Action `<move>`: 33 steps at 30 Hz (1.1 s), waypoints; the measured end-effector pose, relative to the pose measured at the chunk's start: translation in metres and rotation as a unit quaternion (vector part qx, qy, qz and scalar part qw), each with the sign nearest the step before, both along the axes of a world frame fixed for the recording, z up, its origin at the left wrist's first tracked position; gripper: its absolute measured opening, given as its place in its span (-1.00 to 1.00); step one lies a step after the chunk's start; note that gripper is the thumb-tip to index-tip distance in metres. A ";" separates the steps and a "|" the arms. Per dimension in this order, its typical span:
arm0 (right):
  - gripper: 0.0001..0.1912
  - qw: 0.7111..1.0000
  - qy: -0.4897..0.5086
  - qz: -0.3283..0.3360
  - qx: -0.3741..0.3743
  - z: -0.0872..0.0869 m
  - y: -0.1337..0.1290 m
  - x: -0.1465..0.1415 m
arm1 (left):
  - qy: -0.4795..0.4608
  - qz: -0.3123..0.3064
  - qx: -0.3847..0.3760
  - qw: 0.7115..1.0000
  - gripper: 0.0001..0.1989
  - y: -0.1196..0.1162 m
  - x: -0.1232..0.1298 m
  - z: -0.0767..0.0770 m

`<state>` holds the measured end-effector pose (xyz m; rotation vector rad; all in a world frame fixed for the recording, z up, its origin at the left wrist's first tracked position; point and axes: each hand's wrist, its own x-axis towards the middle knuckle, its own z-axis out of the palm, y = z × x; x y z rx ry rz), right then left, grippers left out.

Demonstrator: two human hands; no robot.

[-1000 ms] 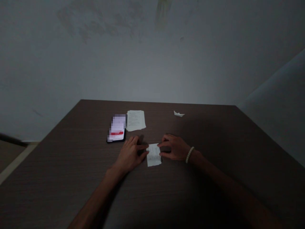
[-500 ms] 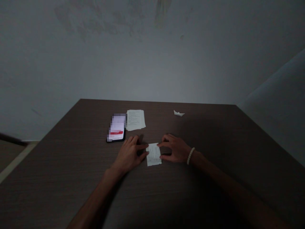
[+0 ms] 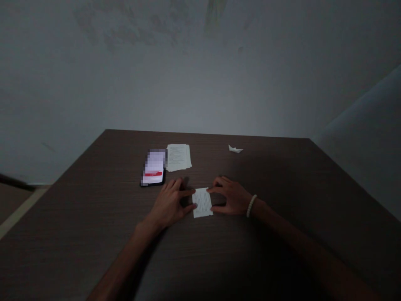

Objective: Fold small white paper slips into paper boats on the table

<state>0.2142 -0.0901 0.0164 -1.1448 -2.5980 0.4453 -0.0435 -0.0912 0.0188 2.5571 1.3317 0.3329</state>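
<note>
A small printed sheet of paper [image 3: 203, 203] lies flat on the dark wooden table, a little rough along its lower edge. My left hand [image 3: 171, 200] rests at its left side, index fingertip at the upper left corner and thumb lower down on that edge. From the right, my right hand [image 3: 231, 195] touches the sheet the same way, index finger at the top corner and thumb near the bottom corner. Thumb and index finger are apart on both hands, pressing on the paper rather than wrapped round it. A beaded bracelet [image 3: 251, 205] circles my right wrist.
Beyond my left hand lie a phone [image 3: 154, 167] with a lit, partly blurred screen and a stack of printed sheets [image 3: 178, 157]. A small folded paper boat [image 3: 235, 149] stands toward the back. The table [image 3: 200, 259] meets a pale, stained wall [image 3: 200, 83].
Both thumbs have slid slightly down along the sides of the sheet, whose surface looks flatter. The index fingers, phone, stack and paper boat stay where they were.
</note>
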 end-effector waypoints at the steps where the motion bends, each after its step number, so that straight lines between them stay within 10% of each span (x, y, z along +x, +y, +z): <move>1: -0.44 1.000 0.000 0.001 0.000 0.000 0.000 0.000 | 0.001 -0.001 0.000 1.000 -0.54 -0.001 0.000 0.000; 17: -0.31 1.000 -0.017 0.004 0.007 0.002 -0.006 -0.001 | 0.027 -0.003 0.002 1.000 -0.30 -0.006 -0.002 -0.001; 33: -0.86 0.986 -0.059 0.088 0.125 -0.005 -0.022 -0.013 | 0.015 0.061 0.088 0.994 -0.63 -0.002 -0.002 -0.013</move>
